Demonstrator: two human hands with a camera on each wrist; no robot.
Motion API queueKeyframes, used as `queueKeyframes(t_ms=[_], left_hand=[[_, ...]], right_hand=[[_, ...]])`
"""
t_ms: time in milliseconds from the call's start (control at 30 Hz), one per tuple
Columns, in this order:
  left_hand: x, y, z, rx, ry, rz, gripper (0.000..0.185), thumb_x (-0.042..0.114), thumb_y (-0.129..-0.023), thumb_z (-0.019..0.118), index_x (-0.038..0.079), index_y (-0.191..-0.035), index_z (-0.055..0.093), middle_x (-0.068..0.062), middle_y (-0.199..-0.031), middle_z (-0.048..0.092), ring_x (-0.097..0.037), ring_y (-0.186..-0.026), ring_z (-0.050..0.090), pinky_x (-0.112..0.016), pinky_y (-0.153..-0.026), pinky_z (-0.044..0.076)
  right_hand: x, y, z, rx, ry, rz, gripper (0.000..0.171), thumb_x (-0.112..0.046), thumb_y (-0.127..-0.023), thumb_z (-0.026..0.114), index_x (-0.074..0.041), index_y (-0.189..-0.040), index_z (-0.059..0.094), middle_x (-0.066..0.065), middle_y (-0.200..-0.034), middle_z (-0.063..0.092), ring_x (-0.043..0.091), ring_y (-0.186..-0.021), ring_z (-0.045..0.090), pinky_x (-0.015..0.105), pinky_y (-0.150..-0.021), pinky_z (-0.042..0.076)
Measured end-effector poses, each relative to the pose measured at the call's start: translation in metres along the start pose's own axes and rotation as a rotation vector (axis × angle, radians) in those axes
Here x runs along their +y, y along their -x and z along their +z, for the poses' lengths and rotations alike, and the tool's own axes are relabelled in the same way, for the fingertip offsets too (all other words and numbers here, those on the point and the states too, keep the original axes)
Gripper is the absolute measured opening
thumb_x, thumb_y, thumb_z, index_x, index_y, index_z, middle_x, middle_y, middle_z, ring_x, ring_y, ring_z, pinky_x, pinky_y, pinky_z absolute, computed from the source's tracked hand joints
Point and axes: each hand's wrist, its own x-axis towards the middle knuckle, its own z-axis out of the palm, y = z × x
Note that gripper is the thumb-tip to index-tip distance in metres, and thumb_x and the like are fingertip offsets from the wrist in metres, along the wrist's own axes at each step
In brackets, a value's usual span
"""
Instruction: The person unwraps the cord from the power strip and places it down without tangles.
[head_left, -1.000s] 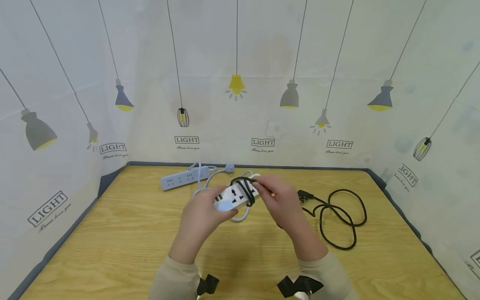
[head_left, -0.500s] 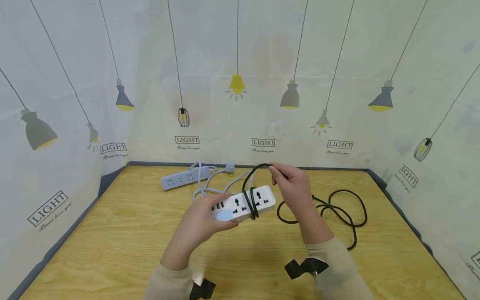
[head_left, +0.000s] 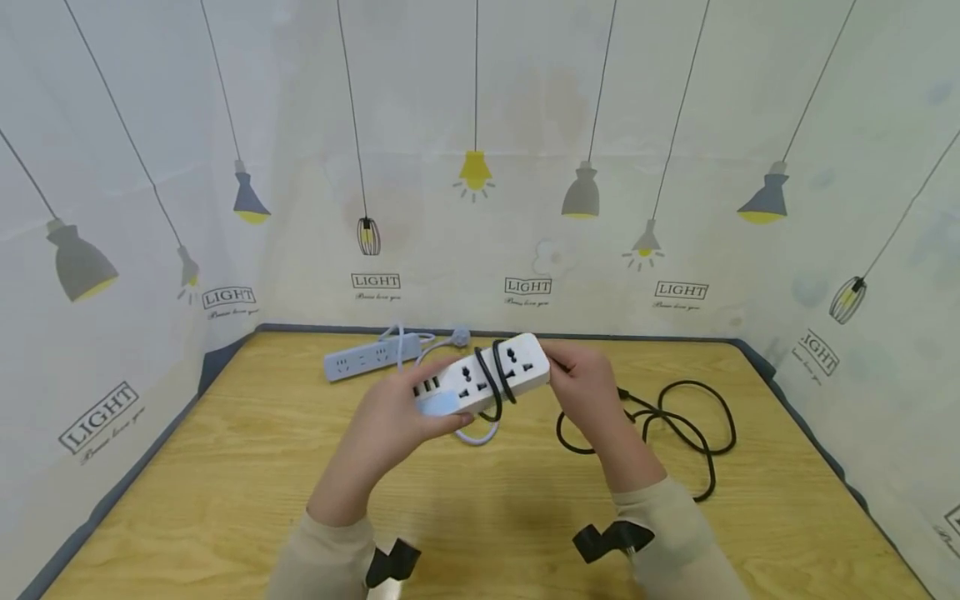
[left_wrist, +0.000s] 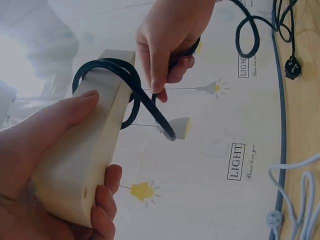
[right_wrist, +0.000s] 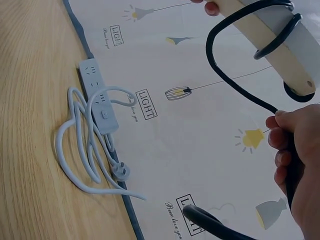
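Observation:
My left hand point(head_left: 386, 421) grips a white power strip point(head_left: 471, 385) by its left end, above the table. The strip tilts up to the right, with sockets, USB ports and a pale blue patch facing the head camera. Its black cord point(left_wrist: 127, 77) loops around the middle of the body. At the strip's right end, my right hand point(head_left: 588, 383) holds the cord in curled fingers, shown in the right wrist view with the cord point(right_wrist: 235, 82) running slack from the strip to the fingertips.
A light blue power strip point(head_left: 372, 357) lies at the back left of the wooden table, its pale cable point(right_wrist: 82, 145) loosely coiled beside it. On the right lies the black cord's loose length point(head_left: 731, 425), ending in a black plug point(left_wrist: 292, 67). A lamp-printed cloth point(head_left: 525, 233) surrounds the table.
The right hand first pulled the cord up and right, then came down behind the strip's right end. The white strip has risen slightly, and the cord turns on it have shifted.

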Motion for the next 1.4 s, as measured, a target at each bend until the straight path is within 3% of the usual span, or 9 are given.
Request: queueKeyframes(t_ms=[100, 167, 300, 433, 633, 933, 1067, 1200, 1400], left_hand=[[0.002, -0.003, -0.005, 0.018, 0.006, 0.000, 0.065, 0.026, -0.071, 0.088, 0.020, -0.130, 0.063, -0.004, -0.104, 0.066, -0.018, -0.078, 0.054, -0.033, -0.066, 0.046], [0.003, -0.004, -0.008, 0.022, -0.007, -0.014, 0.065, 0.027, -0.073, 0.086, 0.020, -0.133, 0.062, -0.006, -0.109, 0.066, -0.019, -0.080, 0.055, -0.033, -0.066, 0.045], [0.001, -0.006, -0.012, 0.027, -0.030, -0.093, 0.069, 0.030, -0.075, 0.085, 0.020, -0.138, 0.057, -0.010, -0.121, 0.063, -0.022, -0.085, 0.056, -0.034, -0.068, 0.046], [-0.004, -0.008, -0.013, 0.038, -0.039, -0.167, 0.068, 0.031, -0.077, 0.083, 0.022, -0.138, 0.056, -0.010, -0.123, 0.061, -0.024, -0.089, 0.057, -0.036, -0.069, 0.047], [-0.014, -0.011, -0.010, 0.027, -0.058, -0.179, 0.069, 0.028, -0.077, 0.083, 0.023, -0.139, 0.055, -0.008, -0.130, 0.059, -0.025, -0.093, 0.057, -0.038, -0.072, 0.046], [-0.024, -0.011, -0.003, 0.002, -0.109, -0.181, 0.071, 0.033, -0.075, 0.083, 0.016, -0.138, 0.056, -0.009, -0.135, 0.057, -0.025, -0.096, 0.058, -0.041, -0.075, 0.047], [-0.029, -0.010, 0.003, 0.001, -0.122, -0.183, 0.071, 0.036, -0.075, 0.084, 0.015, -0.137, 0.057, -0.008, -0.130, 0.060, -0.022, -0.089, 0.058, -0.038, -0.072, 0.047], [-0.029, -0.010, 0.009, -0.004, -0.123, -0.175, 0.072, 0.038, -0.074, 0.084, 0.016, -0.137, 0.057, -0.008, -0.123, 0.063, -0.021, -0.084, 0.057, -0.036, -0.069, 0.045], [-0.024, -0.010, 0.017, -0.038, -0.172, -0.127, 0.071, 0.038, -0.073, 0.084, 0.015, -0.136, 0.058, -0.007, -0.124, 0.063, -0.022, -0.094, 0.057, -0.038, -0.072, 0.045]], right_hand=[[0.000, 0.003, -0.002, -0.036, 0.025, -0.028, 0.014, -0.006, -0.093, 0.065, -0.006, -0.083, 0.075, -0.001, -0.065, 0.062, 0.013, -0.052, 0.046, 0.030, -0.052, 0.040], [-0.002, 0.005, -0.004, -0.058, 0.040, -0.059, 0.015, -0.006, -0.093, 0.066, -0.008, -0.079, 0.073, -0.003, -0.062, 0.056, 0.011, -0.052, 0.044, 0.030, -0.053, 0.040], [-0.005, 0.010, -0.011, -0.090, 0.054, -0.097, 0.009, -0.007, -0.091, 0.068, -0.006, -0.094, 0.077, -0.004, -0.068, 0.059, 0.010, -0.060, 0.048, 0.032, -0.057, 0.043], [-0.007, 0.015, -0.018, -0.100, 0.066, -0.164, 0.010, -0.006, -0.089, 0.070, -0.005, -0.096, 0.077, -0.002, -0.072, 0.062, 0.012, -0.064, 0.051, 0.033, -0.060, 0.045], [-0.012, 0.019, -0.026, -0.080, 0.023, -0.251, 0.014, -0.002, -0.086, 0.072, -0.001, -0.100, 0.076, 0.001, -0.078, 0.067, 0.009, -0.066, 0.054, 0.030, -0.059, 0.047], [-0.023, 0.020, -0.037, -0.082, -0.066, -0.303, 0.017, 0.005, -0.085, 0.070, 0.000, -0.100, 0.076, -0.008, -0.070, 0.060, 0.005, -0.060, 0.048, 0.026, -0.055, 0.044], [-0.028, 0.020, -0.038, -0.067, -0.137, -0.276, 0.014, 0.007, -0.088, 0.066, 0.000, -0.097, 0.075, -0.005, -0.072, 0.063, 0.008, -0.064, 0.054, 0.025, -0.058, 0.046], [-0.032, 0.019, -0.037, -0.050, -0.207, -0.183, 0.014, 0.003, -0.092, 0.062, -0.001, -0.099, 0.074, -0.002, -0.080, 0.070, 0.010, -0.070, 0.059, 0.024, -0.056, 0.043], [-0.036, 0.018, -0.033, -0.038, -0.227, -0.029, 0.012, -0.014, -0.098, 0.059, -0.011, -0.101, 0.070, -0.005, -0.093, 0.073, 0.011, -0.050, 0.030, 0.027, -0.049, 0.031]])
